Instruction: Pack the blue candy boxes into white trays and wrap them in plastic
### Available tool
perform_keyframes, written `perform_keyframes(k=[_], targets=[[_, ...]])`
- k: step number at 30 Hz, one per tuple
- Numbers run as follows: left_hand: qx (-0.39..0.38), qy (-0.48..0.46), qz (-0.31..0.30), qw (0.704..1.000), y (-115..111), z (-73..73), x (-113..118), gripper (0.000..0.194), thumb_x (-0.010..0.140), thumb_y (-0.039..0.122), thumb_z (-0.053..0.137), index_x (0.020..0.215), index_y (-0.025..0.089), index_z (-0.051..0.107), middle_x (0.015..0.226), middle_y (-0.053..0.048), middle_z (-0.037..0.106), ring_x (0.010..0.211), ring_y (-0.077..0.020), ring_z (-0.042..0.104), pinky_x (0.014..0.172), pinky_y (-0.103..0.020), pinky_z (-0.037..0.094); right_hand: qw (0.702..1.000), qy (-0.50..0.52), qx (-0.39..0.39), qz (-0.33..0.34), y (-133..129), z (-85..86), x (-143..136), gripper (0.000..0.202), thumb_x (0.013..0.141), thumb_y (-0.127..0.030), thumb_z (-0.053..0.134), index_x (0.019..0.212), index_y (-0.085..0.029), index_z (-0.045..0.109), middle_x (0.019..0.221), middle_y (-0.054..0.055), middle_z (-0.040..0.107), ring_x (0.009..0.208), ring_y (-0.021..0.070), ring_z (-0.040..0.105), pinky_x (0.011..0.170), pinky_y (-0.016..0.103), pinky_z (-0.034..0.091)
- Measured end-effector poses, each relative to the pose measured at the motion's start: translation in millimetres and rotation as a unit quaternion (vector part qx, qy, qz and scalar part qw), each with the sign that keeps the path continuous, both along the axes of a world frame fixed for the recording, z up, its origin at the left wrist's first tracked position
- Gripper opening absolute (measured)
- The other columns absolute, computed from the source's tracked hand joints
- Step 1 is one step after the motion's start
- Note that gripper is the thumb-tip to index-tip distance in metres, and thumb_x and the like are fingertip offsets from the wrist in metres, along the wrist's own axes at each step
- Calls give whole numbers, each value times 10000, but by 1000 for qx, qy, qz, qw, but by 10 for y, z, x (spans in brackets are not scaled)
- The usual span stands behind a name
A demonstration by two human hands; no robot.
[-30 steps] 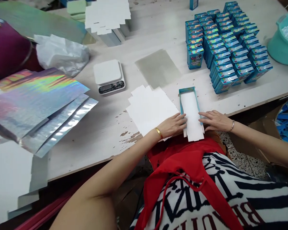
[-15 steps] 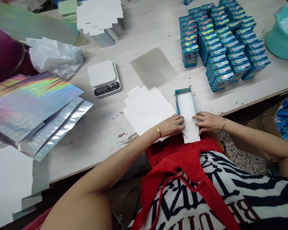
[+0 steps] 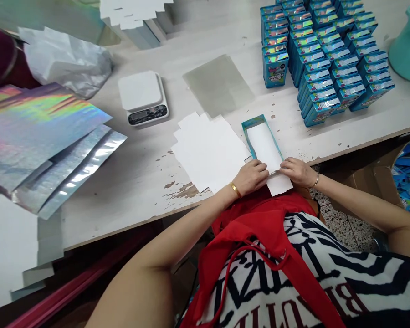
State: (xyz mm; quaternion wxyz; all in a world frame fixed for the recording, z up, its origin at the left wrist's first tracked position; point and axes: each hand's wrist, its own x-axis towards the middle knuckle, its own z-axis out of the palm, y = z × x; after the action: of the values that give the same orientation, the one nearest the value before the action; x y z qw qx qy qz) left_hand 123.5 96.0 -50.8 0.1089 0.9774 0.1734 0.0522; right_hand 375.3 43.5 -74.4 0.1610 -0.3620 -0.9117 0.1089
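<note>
A long, shallow cardboard box (image 3: 263,139), white inside with blue edges, lies at the table's front edge between my hands. Its near flap hangs past the edge over the red apron. My left hand (image 3: 253,176) is closed on the box's near left corner, fingers bent over the side. At the near right corner my right hand (image 3: 297,171) pinches the wall by the flap fold. Left of the box lie flat white die-cut card sheets (image 3: 208,150), partly under my left forearm's reach. The thumbs are partly hidden.
A white digital scale (image 3: 141,95) and a translucent grey sheet (image 3: 218,84) lie farther back. Rows of blue packed boxes (image 3: 323,59) stand at the back right, near a turquoise tub (image 3: 405,50). Holographic sheets (image 3: 51,132) overlap at left. A carton (image 3: 376,187) stands below the table.
Both hands have closed in on the near corners, and the box's near end now shows a fold across it. The box has tilted leftward in view as the camera shifted.
</note>
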Motion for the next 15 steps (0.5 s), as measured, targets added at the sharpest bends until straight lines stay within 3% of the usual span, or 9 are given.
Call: perform_keyframes(k=[4,7,10,15], targets=[[-44,-23,63,997,-86,-12,19,303,973,272,409,825,167,652,853,-101,610,878,-224,529,810,-366,465,997,-9,-15,74,-65,19,200,477,876,-140,440,1350,-132,488,1395,177,523,1190,276,471,971,488,442],[-85,-37,83,992,-88,-19,29,266,973,299,433,969,178,670,990,-106,641,960,-222,565,820,-354,497,996,-13,-42,74,-101,13,261,547,876,-175,472,1419,-137,416,1481,174,452,1266,284,437,1024,517,420],[-117,-63,89,987,-41,-27,0,346,967,372,471,1240,195,589,1293,-125,588,1198,-249,544,945,-388,507,998,36,-51,29,-105,-33,181,446,916,-180,433,1359,-162,480,1431,171,515,1219,262,479,1001,503,442],[-217,-173,96,956,-59,-81,-80,537,1012,424,317,1515,235,291,1584,-123,308,1485,-249,248,1179,-452,316,982,151,-84,-72,-43,-16,-82,253,978,-242,387,1077,-191,614,1128,124,690,973,231,555,884,433,491]])
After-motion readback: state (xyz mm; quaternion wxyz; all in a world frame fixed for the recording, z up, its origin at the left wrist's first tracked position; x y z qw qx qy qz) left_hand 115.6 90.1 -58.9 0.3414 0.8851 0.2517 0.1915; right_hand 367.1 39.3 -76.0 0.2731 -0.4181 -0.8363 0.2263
